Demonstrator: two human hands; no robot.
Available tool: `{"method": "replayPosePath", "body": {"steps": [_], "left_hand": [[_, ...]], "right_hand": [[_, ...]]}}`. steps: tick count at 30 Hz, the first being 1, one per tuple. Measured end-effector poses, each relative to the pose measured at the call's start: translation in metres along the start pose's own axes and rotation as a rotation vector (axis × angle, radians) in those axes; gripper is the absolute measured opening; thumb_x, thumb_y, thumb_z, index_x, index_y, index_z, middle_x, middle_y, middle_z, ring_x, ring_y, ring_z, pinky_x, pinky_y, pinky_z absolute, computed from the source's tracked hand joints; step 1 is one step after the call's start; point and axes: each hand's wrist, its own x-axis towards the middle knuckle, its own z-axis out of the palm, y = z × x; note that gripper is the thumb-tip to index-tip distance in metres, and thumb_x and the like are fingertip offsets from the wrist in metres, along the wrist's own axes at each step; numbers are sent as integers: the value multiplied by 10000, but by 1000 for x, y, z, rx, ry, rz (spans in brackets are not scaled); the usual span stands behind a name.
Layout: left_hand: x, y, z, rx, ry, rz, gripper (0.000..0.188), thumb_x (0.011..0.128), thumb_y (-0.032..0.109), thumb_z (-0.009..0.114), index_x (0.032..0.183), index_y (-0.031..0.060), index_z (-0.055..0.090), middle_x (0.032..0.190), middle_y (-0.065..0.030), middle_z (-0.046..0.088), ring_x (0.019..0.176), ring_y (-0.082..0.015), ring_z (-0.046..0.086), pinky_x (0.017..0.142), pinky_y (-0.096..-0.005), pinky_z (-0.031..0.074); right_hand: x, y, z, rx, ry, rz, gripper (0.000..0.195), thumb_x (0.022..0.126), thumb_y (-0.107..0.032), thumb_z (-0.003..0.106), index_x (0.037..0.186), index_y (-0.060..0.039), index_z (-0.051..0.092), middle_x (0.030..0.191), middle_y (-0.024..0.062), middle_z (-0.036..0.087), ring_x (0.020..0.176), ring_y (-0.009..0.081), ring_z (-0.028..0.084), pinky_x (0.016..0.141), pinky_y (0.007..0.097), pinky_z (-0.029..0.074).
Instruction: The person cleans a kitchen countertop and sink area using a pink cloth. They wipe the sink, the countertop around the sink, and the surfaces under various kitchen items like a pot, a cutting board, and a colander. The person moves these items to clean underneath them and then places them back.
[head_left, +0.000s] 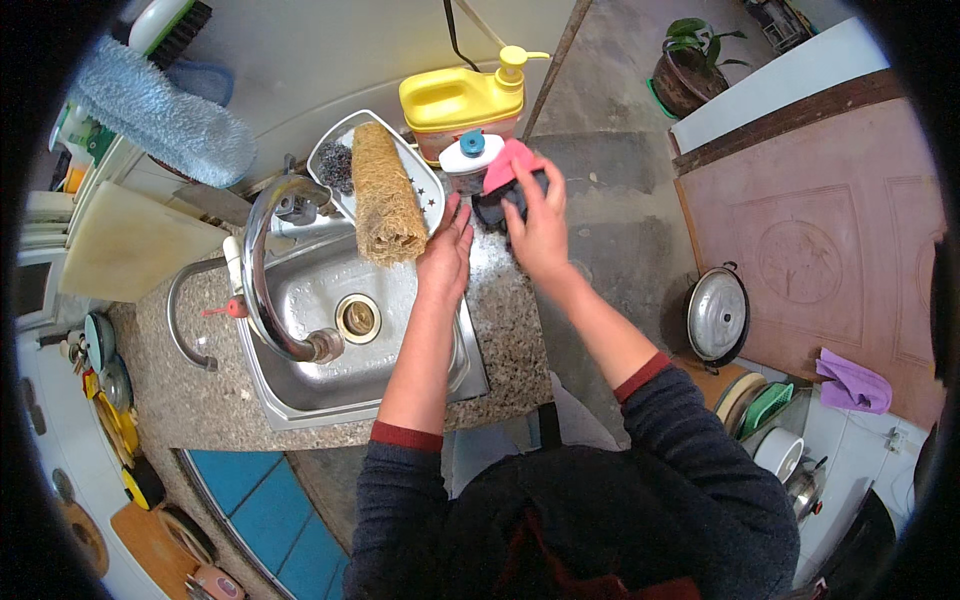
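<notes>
My right hand (541, 225) grips a pink item (506, 166), perhaps a sponge or cloth, above a dark object (491, 208) at the counter's back right corner. To its left, my left hand (448, 251) holds nothing plain to see; its fingers reach up beside the rim of a white tray (427, 184). On that tray lie a rolled loofah-like fibre scrubber (386, 195) and a metal scouring pad (335, 166). A bottle with a white top and blue cap (472, 146) stands just behind my hands, in front of a yellow pump jug (461, 101).
Left of my forearms is a wet stainless steel sink (322, 390) with a curved chrome faucet (259, 262) over it. A speckled stone counter (517, 337) surrounds the sink. A light blue fluffy duster (165, 112) juts in at upper left. A lidded pot (718, 315) is at right.
</notes>
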Motion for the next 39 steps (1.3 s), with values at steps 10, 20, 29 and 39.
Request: {"method": "replayPosePath", "body": {"steps": [10,20,29,39], "left_hand": [[-29,14,-8,596,-109,314,592,980,-62,340,1560,10,432,1610,-149,449,1515,-233,392,1251,-368,275],[-107,-23,-65,1199,191,819,502,913,-55,445,1370,32,634,1501,-173,552,1497,-416,366,1236,-494,264],[-121,-34,-93,1029,95,828,451,855,-73,463,1231,10,698,1342,-154,653,1347,-398,527,1177,-479,367],[-151,-22,-122,1105,33,873,381,807,-113,524,1080,21,752,1258,-139,691,1238,-387,603,1070,-472,468]], "right_hand": [[-90,22,2,-243,-468,-289,512,848,-72,611,1348,-178,646,1514,102,507,1289,355,523,1064,526,440],[-14,-12,117,37,-279,-435,383,802,-182,695,1165,-65,730,1222,154,654,1221,396,561,1060,473,470],[-171,-8,-19,-10,-756,-427,620,781,-141,782,1379,-138,620,1545,163,478,1339,423,510,1103,515,445],[-68,-17,57,-165,-419,-166,566,869,-127,748,1411,-118,588,1518,231,458,1392,466,434,1184,514,355]]}}
